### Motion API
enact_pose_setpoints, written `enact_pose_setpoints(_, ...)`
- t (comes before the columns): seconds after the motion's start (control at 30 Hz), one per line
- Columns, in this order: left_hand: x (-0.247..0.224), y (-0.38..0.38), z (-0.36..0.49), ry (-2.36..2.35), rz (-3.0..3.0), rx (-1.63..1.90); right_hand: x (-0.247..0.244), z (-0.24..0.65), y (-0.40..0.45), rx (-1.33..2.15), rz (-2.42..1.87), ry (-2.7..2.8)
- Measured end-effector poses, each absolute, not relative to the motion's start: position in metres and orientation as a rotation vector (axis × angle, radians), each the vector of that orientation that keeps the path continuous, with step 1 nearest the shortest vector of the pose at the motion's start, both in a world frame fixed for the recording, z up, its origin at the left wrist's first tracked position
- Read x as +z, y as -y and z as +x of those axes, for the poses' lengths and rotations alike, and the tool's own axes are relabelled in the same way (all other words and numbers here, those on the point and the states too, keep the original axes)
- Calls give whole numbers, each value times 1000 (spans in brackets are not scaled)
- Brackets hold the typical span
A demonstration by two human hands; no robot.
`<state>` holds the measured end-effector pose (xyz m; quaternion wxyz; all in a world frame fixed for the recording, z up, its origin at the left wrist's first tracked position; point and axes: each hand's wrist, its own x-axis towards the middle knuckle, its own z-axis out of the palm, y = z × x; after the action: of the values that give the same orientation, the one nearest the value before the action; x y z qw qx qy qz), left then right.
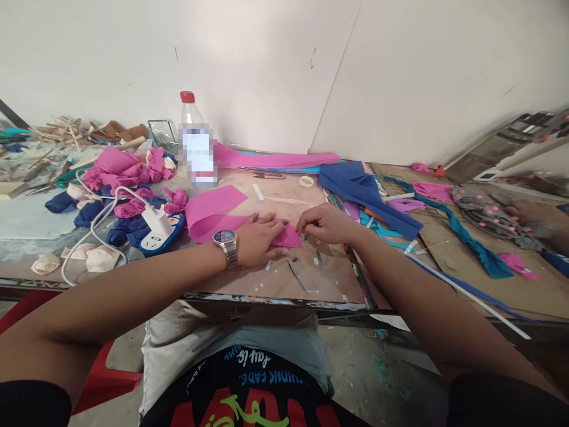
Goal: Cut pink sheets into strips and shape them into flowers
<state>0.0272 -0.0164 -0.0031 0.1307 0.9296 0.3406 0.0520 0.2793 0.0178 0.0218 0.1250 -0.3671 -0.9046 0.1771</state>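
Note:
A pink fabric strip [217, 204] lies on the wooden work board, its left end curling back over itself. My left hand [258, 242], with a watch on the wrist, rests flat on the strip with the fingers stretched out. At the strip's pointed right end, my right hand [326, 224] has its fingers curled into a pinch. Whatever is between those fingertips, if anything, is hidden. Beyond the hands lie small snips [269, 175] and a roll of tape [306, 181].
Left are a power strip [162, 237] with a white cable, pink, blue and cream fabric bundles, and a bottle [189, 112]. Blue fabric [355, 184] lies to the right. At far right, another person's gloved hand [528, 222] is by a teal strip [466, 237].

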Motion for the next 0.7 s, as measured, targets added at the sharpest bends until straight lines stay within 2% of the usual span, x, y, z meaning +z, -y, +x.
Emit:
enact_pose_setpoints(0.27,-7,18,27,-992,2711,173,21,282,-21,457,-1276,2523)
enact_pose_setpoints(0.7,-13,21,29,-1025,2722,202,11,275,-22,933,-1342,2211)
